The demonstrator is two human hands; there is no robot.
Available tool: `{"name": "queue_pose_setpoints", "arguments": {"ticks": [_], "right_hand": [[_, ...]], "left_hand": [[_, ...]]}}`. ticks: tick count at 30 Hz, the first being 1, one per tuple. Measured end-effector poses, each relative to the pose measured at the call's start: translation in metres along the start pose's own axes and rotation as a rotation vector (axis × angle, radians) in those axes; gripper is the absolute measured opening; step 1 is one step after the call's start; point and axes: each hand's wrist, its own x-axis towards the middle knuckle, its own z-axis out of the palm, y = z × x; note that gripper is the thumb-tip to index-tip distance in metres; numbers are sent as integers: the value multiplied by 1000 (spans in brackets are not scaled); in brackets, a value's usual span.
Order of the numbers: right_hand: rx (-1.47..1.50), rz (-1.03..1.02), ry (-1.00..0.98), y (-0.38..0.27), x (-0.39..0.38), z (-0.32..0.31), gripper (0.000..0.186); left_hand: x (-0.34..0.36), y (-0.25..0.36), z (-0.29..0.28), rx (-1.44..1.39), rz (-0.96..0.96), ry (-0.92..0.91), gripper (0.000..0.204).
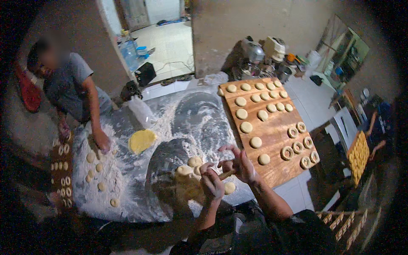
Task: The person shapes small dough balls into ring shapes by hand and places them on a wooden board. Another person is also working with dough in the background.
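Observation:
My left hand (pixel 212 183) is closed on one end of a short tan strip (pixel 226 174), probably dough, above the floured table (pixel 199 114). My right hand (pixel 245 166) is at the strip's other end. Its lower fingers curl at the strip while its upper fingers stand apart. Just left of my hands lie a round dough piece (pixel 195 161) and a flatter dough piece (pixel 184 170), with another partly hidden. One more dough round (pixel 229 188) sits below my right hand. Left of these is a flat yellow round (pixel 142 141).
At right a wooden board (pixel 272 121) carries dough rounds and rings. Across the table at left, a person's hand (pixel 102 142) works among small dough pieces. Another person at far right holds a tray of yellow pieces (pixel 359 157). Mixers (pixel 254 53) stand by the wall.

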Motion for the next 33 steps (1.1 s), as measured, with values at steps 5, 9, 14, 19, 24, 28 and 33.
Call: {"name": "queue_pose_setpoints", "arguments": {"ticks": [5,9,14,19,24,28,33], "right_hand": [[-127,-107,-57,-5,-17,-23,60],[-649,-311,3,2,-45,-52,56],[146,-406,32,1,-84,-99,53],[171,-321,104,-1,-118,-156,45],[384,-359,205,8,-159,-201,52],[-303,-269,392,12,-181,-230,51],[-438,-217,665,15,-196,-259,64]], "left_hand": [[-4,3,34,-48,348,-101,51],[-12,15,70,392,336,30,35],[-31,20,126,312,375,-108,28],[-52,11,184,366,342,-240,21],[-77,4,236,444,217,-351,30],[-94,6,270,334,162,-443,22],[-100,0,299,469,94,-565,28]]}}
